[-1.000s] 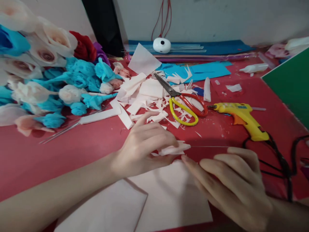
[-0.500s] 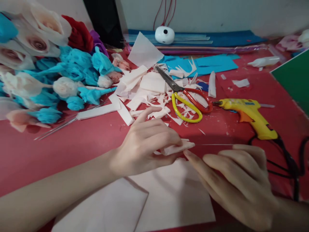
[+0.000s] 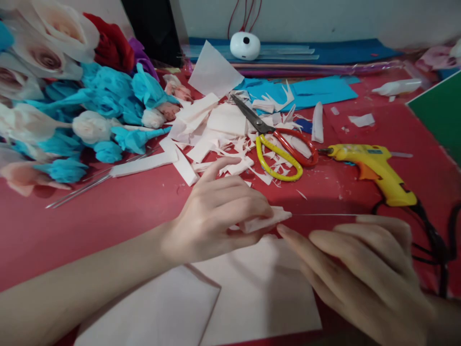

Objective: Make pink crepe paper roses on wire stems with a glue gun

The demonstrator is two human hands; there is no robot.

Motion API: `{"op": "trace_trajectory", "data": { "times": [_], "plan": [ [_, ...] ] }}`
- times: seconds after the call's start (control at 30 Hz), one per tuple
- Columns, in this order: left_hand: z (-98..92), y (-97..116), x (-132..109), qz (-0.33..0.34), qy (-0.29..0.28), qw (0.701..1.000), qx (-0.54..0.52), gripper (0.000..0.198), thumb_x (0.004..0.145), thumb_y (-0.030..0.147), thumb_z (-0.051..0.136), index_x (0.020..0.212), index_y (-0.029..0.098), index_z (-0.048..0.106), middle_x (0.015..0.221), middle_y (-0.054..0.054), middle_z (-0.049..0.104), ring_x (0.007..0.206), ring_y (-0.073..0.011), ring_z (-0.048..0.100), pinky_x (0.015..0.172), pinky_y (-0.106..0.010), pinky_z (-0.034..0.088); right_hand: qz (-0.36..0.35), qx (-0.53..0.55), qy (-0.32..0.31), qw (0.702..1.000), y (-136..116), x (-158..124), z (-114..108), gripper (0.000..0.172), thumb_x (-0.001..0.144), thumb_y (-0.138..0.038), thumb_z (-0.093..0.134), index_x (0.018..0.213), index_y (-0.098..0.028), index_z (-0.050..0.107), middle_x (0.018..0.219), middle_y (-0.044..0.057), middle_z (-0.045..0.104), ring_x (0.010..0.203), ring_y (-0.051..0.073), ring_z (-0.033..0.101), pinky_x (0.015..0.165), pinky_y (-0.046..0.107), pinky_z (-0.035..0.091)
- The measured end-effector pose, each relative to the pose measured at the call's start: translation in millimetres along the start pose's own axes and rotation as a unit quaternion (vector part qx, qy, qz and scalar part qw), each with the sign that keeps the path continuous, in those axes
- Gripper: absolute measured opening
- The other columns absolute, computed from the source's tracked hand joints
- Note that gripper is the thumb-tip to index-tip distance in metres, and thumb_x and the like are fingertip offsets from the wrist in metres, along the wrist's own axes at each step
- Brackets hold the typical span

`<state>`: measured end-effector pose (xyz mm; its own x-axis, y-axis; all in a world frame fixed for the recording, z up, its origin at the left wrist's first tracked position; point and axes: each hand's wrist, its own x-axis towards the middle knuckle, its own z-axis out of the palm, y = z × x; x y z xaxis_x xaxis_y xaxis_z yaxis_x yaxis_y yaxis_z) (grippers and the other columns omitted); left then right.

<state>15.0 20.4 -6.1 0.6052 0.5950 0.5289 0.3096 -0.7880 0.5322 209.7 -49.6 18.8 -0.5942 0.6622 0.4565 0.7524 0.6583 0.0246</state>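
Between the thumb and fingers of my left hand (image 3: 219, 211) is a small folded piece of pale pink paper (image 3: 261, 222), its narrow end pointing right. From that end a thin, straight thread (image 3: 320, 214), possibly fine wire, runs to my right hand (image 3: 370, 264). My right hand is closed on it, with one finger stretched toward the paper; the grip itself is hidden behind the knuckles. Beneath both hands lie large pale sheets (image 3: 252, 298) on the red table.
Scissors (image 3: 277, 149) with red and yellow handles rest on pale paper scraps (image 3: 226, 120). A yellow glue gun (image 3: 378, 168) and its black cord lie at right. Blue and pale paper flowers (image 3: 108, 86) crowd the left. A green board (image 3: 439, 115) stands at the right edge.
My right hand has moved a little to the right, and a longer stretch of thread shows between the hands. My left hand has stayed almost still, holding the paper.
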Motion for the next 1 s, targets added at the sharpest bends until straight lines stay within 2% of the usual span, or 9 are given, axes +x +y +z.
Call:
{"op": "trace_trajectory", "data": {
  "times": [0.13, 0.2, 0.3, 0.4, 0.53, 0.83, 1.0],
  "plan": [
    [0.8, -1, -2, -0.012, 0.011, 1.000, -0.025, 0.013, 0.074, 0.025, 0.067, 0.079, 0.022, 0.055, 0.068, 0.006, 0.068, 0.060, -0.0087, 0.062, 0.099, -0.039, 0.036, 0.038, 0.064, 0.039, 0.996, 9, 4, -9, 0.018, 0.076, -0.014, 0.057, 0.094, -0.016, 0.055, 0.079, 0.002, 0.055, 0.072, 0.015, 0.046, 0.067, 0.034, 0.036],
    [0.6, -3, -2, -0.013, -0.006, 0.999, -0.047, 0.013, 0.073, 0.023, 0.067, 0.080, 0.022, 0.055, 0.068, 0.006, 0.068, 0.062, -0.0085, 0.062, 0.101, -0.038, 0.035, 0.036, 0.093, 0.017, 0.995, 15, 4, -12, 0.023, 0.075, -0.014, 0.057, 0.097, -0.019, 0.052, 0.084, 0.002, 0.056, 0.078, 0.017, 0.047, 0.068, 0.035, 0.036],
    [-0.5, -6, -2, -0.005, -0.030, 0.997, -0.072, 0.015, 0.073, 0.020, 0.067, 0.084, 0.021, 0.056, 0.070, 0.005, 0.068, 0.065, -0.0089, 0.063, 0.103, -0.038, 0.033, 0.057, 0.081, -0.024, 0.995, 22, 2, -14, 0.023, 0.076, -0.010, 0.053, 0.096, -0.023, 0.055, 0.080, 0.001, 0.052, 0.080, 0.017, 0.047, 0.069, 0.033, 0.038],
    [-1.1, -7, -2, -0.005, -0.031, 0.997, -0.076, 0.013, 0.074, 0.020, 0.064, 0.084, 0.021, 0.056, 0.073, 0.003, 0.069, 0.068, -0.0100, 0.064, 0.102, -0.040, 0.033, 0.027, 0.060, -0.044, 0.997, 23, 1, -13, 0.023, 0.078, -0.009, 0.050, 0.093, -0.024, 0.059, 0.075, 0.002, 0.048, 0.076, 0.015, 0.047, 0.069, 0.031, 0.039],
    [-1.7, -6, -1, -0.009, -0.030, 0.997, -0.072, 0.011, 0.074, 0.020, 0.064, 0.081, 0.022, 0.055, 0.072, 0.003, 0.069, 0.067, -0.0105, 0.063, 0.100, -0.040, 0.035, -0.021, 0.051, -0.022, 0.998, 20, 5, -9, 0.020, 0.080, -0.010, 0.048, 0.093, -0.020, 0.059, 0.081, 0.004, 0.049, 0.086, 0.017, 0.048, 0.074, 0.029, 0.040],
    [-0.8, -5, 2, 0.013, -0.024, 0.998, -0.059, 0.008, 0.075, 0.020, 0.062, 0.079, 0.020, 0.055, 0.069, 0.002, 0.069, 0.062, -0.0103, 0.063, 0.099, -0.041, 0.035, 0.006, 0.085, -0.040, 0.996, 19, 9, -3, 0.021, 0.081, -0.010, 0.046, 0.099, -0.018, 0.052, 0.094, 0.004, 0.052, 0.090, 0.016, 0.046, 0.073, 0.029, 0.040],
    [-1.1, -5, 2, 0.005, -0.020, 0.998, -0.061, 0.011, 0.073, 0.019, 0.064, 0.078, 0.019, 0.055, 0.069, 0.000, 0.070, 0.062, -0.0114, 0.063, 0.099, -0.043, 0.035, 0.034, 0.125, -0.062, 0.990, 18, 10, -4, 0.025, 0.080, -0.007, 0.045, 0.104, -0.015, 0.051, 0.097, 0.002, 0.055, 0.093, 0.016, 0.043, 0.081, 0.029, 0.038]
  ]
}}
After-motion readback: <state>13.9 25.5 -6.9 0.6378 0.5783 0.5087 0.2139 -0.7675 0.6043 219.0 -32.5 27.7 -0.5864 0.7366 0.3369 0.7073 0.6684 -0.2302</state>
